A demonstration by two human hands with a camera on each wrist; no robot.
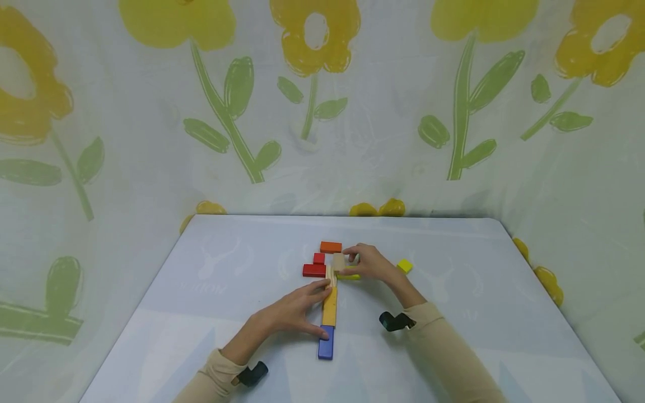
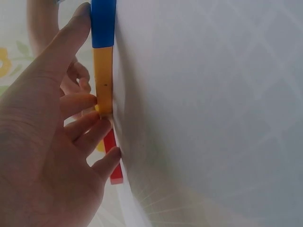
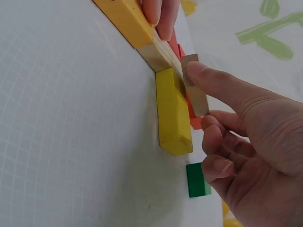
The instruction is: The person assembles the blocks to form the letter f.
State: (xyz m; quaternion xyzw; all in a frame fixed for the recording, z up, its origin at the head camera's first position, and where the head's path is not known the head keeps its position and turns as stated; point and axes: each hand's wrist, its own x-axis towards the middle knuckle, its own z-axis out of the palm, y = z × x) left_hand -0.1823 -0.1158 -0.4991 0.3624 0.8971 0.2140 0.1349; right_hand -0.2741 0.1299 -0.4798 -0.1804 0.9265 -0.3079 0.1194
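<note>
My right hand [image 1: 370, 262] pinches a plain wooden block [image 1: 339, 262] between thumb and fingers. In the right wrist view the wooden block [image 3: 195, 87] is tilted, above the far end of the yellow block [image 3: 173, 113]. My left hand [image 1: 297, 308] spreads along a row of blocks, fingers fairly straight. Its thumb touches the blue block [image 1: 326, 347], and its fingertips rest by the join of the orange-yellow block [image 1: 330, 308] and another plain wooden block [image 1: 330, 273]. A long red block [image 1: 314, 271] lies left of that join's far end.
A small red block [image 1: 319, 258] and an orange block [image 1: 331, 247] lie farther back. A small yellow block [image 1: 405, 266] sits beyond the right wrist. The right wrist view shows a green block [image 3: 198, 179]. Flowered cloth [image 1: 322, 168] hangs behind the white table [image 1: 227, 246].
</note>
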